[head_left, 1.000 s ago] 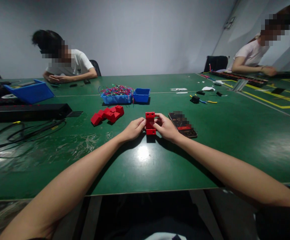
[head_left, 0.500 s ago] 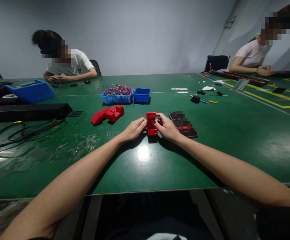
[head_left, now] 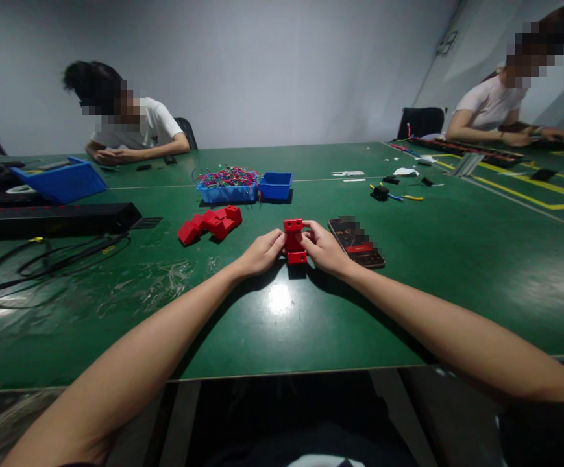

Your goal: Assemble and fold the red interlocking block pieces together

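The left hand (head_left: pixel 262 253) and the right hand (head_left: pixel 328 250) face each other across a small red block (head_left: pixel 294 241), with the fingers of both closed on its opposite sides. The block is held upright between them, near the middle of the desk (head_left: pixel 282 344); two dark holes show in its upper end and one in its lower end, and a dark shadow lies directly below. Whether its base touches the desk cannot be told. Just beside the right hand lies a phone (head_left: pixel 341 229), its screen lit and partly pixelated. Beyond the left hand, a cluster of red pieces (head_left: pixel 218 225) rests on the desk, while clear plastic film (head_left: pixel 165 279) lies nearer the left forearm. Farther back, a blue tray (head_left: pixel 228 193) heaped with multicoloured wires (head_left: pixel 228 175) stands next to a smaller blue bin (head_left: pixel 276 188). At far left are a long black bar (head_left: pixel 48 222), loose black cables (head_left: pixel 82 245) and a larger, tilted blue bin (head_left: pixel 65 181). To the right rear lie a small black item (head_left: pixel 380 192) with blue and yellow parts, white scraps (head_left: pixel 405 172) and lines of yellow tape (head_left: pixel 510 188). Two co-workers in pale shirts sit at the desk, one at left rear (head_left: pixel 152 123), one at right rear (head_left: pixel 486 107).
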`<state>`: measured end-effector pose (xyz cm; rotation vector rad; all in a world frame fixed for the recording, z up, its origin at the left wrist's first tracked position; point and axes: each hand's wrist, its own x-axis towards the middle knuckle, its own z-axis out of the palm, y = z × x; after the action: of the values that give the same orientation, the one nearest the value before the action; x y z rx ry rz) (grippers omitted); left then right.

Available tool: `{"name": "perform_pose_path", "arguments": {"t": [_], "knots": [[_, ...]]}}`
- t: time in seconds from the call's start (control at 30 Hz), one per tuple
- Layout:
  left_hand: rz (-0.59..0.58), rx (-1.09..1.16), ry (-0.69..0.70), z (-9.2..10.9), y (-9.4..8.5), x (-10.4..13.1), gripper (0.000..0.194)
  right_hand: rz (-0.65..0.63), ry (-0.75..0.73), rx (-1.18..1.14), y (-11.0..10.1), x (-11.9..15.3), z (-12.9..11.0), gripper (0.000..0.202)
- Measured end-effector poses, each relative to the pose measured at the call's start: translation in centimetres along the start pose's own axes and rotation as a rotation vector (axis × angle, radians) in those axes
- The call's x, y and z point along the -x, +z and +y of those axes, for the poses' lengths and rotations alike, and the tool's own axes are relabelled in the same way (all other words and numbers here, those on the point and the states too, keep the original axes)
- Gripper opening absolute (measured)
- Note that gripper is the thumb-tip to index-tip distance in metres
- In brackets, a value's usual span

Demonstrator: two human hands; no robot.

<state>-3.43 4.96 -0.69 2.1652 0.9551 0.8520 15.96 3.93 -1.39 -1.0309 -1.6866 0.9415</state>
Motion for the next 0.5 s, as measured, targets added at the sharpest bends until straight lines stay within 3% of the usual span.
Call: {"name": "perform_pose_path", "arguments": {"t": [0.5], "knots": [[-0.025, -0.013, 0.001, 0.0, -0.01, 0.02, 0.04, -0.009, 0.032, -0.031, -0.03, -0.14, 0.01, 0.031]]}}
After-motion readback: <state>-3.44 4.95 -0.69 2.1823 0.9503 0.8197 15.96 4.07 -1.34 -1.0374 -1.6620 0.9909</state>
